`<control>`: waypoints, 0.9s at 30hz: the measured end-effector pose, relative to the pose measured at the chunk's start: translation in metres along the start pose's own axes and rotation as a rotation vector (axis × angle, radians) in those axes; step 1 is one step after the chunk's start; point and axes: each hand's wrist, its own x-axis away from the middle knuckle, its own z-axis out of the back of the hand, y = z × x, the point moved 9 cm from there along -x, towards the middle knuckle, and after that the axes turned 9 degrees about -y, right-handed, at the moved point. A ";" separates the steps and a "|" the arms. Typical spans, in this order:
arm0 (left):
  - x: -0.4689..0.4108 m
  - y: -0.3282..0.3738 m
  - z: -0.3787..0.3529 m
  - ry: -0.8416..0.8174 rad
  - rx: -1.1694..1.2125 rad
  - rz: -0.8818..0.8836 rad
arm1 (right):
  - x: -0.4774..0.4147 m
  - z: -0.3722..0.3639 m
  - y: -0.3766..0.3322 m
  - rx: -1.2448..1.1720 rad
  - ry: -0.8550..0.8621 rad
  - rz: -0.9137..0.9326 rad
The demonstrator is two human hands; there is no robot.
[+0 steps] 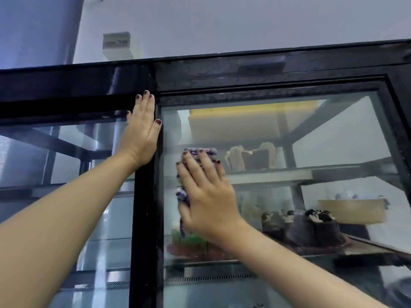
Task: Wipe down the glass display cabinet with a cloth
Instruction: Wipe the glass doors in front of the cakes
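Note:
A glass display cabinet with a black frame (144, 218) fills the view. My left hand (141, 132) lies flat with straight fingers on the upright black post between the two glass doors, fingertips near the top rail. My right hand (204, 194) presses a purple-and-white cloth (182, 194) flat against the right glass pane (333, 134), fingers spread and straight. Most of the cloth is hidden under the palm; its edges show above the fingertips and to the left of the hand.
Behind the right pane, shelves carry cake slices (251, 156), dark chocolate cakes (311, 227), a cardboard box (351, 210) and a decorated cake (191, 243). The left pane (66, 156) shows metal shelf bars. A white wall with a small box (116, 44) rises above the cabinet.

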 end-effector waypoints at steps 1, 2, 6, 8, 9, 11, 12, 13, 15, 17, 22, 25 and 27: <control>0.000 0.000 0.000 0.002 0.010 -0.006 | -0.003 0.010 0.029 -0.012 0.039 -0.055; 0.000 0.000 -0.001 0.003 0.019 -0.012 | -0.006 0.020 0.063 -0.025 0.071 -0.123; 0.001 0.002 -0.003 0.001 0.031 -0.031 | 0.006 0.067 0.215 -0.095 0.168 -0.456; 0.002 0.001 -0.002 0.007 0.035 -0.027 | 0.021 0.089 0.276 -0.097 0.216 -0.596; 0.002 0.001 -0.002 0.011 0.040 -0.024 | 0.027 0.097 0.296 -0.102 0.225 -0.654; 0.003 0.001 -0.002 0.017 0.047 -0.019 | 0.035 0.102 0.313 -0.106 0.227 -0.735; 0.004 0.001 -0.002 0.022 0.050 -0.016 | 0.036 0.101 0.311 -0.106 0.231 -0.758; 0.005 0.000 -0.002 0.024 0.049 -0.012 | 0.035 0.097 0.302 -0.109 0.237 -0.772; 0.006 -0.002 -0.004 0.026 0.042 0.002 | 0.031 0.085 0.263 -0.101 0.229 -0.730; 0.008 -0.003 -0.005 0.037 0.037 0.018 | 0.022 0.066 0.201 -0.066 0.178 -0.546; 0.009 -0.009 -0.004 0.046 0.030 0.043 | 0.014 0.023 0.068 0.050 -0.012 0.121; 0.010 -0.011 -0.006 0.049 0.009 0.051 | 0.002 0.040 0.110 0.031 -0.003 0.081; 0.011 -0.012 -0.007 0.052 -0.013 0.045 | -0.010 0.061 0.168 -0.009 0.043 -0.085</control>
